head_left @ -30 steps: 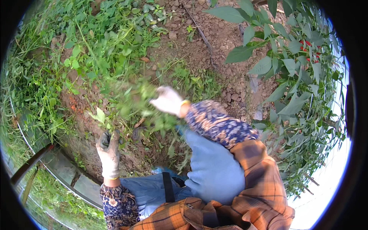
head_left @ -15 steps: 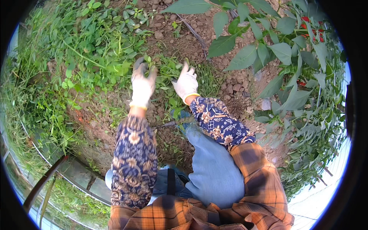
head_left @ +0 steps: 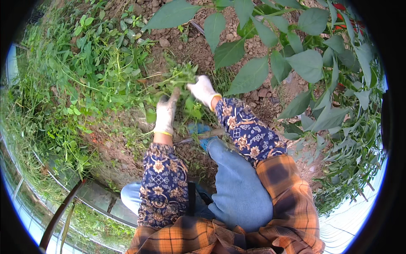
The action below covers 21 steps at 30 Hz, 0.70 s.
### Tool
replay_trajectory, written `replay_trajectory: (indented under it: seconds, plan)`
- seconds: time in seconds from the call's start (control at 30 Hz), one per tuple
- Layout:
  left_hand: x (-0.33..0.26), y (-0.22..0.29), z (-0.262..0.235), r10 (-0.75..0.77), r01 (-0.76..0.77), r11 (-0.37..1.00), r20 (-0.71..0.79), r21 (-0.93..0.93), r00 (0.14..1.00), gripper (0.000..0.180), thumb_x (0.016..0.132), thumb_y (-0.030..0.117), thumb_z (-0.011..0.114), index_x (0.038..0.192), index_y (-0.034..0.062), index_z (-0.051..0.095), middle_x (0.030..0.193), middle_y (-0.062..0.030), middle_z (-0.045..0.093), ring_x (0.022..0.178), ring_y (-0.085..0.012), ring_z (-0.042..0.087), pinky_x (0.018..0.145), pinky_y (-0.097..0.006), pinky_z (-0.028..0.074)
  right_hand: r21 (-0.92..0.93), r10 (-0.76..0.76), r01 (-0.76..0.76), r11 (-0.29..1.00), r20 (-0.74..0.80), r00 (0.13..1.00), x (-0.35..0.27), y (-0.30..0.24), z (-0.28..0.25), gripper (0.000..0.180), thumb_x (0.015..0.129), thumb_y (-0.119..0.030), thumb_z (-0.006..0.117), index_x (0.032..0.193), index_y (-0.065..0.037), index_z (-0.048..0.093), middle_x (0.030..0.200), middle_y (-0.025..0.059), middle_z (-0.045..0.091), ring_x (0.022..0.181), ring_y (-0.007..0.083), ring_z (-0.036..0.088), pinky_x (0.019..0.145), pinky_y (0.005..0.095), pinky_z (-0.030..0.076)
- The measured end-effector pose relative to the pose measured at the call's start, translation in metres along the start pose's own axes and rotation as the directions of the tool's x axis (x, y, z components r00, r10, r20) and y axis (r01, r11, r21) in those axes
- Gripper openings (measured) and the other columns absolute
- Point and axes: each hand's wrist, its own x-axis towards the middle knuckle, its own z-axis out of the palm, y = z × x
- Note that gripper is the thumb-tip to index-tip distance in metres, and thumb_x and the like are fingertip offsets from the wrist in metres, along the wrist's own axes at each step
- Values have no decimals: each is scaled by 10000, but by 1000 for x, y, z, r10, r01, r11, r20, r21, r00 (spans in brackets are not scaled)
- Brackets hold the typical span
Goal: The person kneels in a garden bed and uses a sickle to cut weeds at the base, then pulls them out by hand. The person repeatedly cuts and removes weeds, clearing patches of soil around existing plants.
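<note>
While both gloved hands reach forward over bare brown soil (head_left: 127,144), the left hand (head_left: 165,113) and the right hand (head_left: 203,89) meet at a clump of green weeds (head_left: 179,78), which sits on the ground between a weedy green strip (head_left: 84,76) and a broad-leaved plant (head_left: 296,63). Left grip: fingers closed at the clump's lower stems; right grip: closed on its upper right side, leaves partly hiding the fingertips. Also present: patterned sleeve covers (head_left: 165,186), blue-trousered knee (head_left: 241,186), orange plaid shirt (head_left: 292,203).
</note>
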Motion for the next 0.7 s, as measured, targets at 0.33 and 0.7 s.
replay_trajectory:
  seconds: [0.33,0.7]
  plan:
    - [-13,40,-54,-58,50,960,-20,-276,998,351,835,78,669,1175,48,588,973,-41,660,801,-149,596,745,-281,475,-349,-453,529,774,279,847,-91,-78,-6,555,834,-422,621,1181,3,541,1122,230,595,1033,367,582,874,442,486]
    - [-87,-9,-150,130,-177,966,-238,-190,963,397,855,27,652,1239,-7,558,1142,-66,630,986,-173,599,904,-302,468,-182,273,-364,913,-391,879,-33,-16,-54,899,740,-405,771,1315,120,322,1231,308,534,1042,398,619,915,407,508]
